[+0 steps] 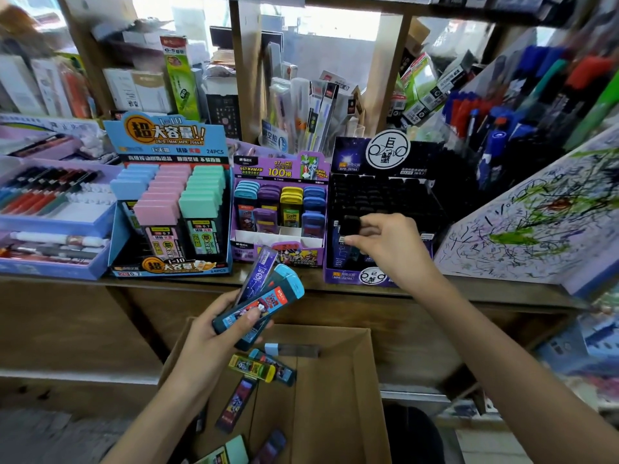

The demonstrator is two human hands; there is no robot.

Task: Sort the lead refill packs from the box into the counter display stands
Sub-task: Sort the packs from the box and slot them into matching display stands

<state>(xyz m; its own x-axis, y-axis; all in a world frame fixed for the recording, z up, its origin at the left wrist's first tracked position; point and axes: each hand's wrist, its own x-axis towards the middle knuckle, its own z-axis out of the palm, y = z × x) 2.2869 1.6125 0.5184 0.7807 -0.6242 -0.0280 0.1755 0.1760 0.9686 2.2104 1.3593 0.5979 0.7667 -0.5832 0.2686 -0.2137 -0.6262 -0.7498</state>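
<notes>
My right hand (385, 241) pinches a black-capped lead refill pack (349, 226) at the front row of the black and purple display stand (382, 209) on the right. My left hand (221, 326) grips several packs over the box: two blue-capped ones (264, 304) and a purple one (257, 272). The open cardboard box (335, 390) below holds more loose packs, among them a yellow one (252, 366). The purple Ultraman stand (279, 209) sits in the middle, and the blue stand (170, 202) with pink, blue and green caps sits left of it.
All stands line a wooden counter (469, 293). A purple tray of pens (50, 212) is far left. A scribbled test-paper board (536, 216) leans at right, under racks of pens (502, 122). Boxed stationery fills the shelves behind.
</notes>
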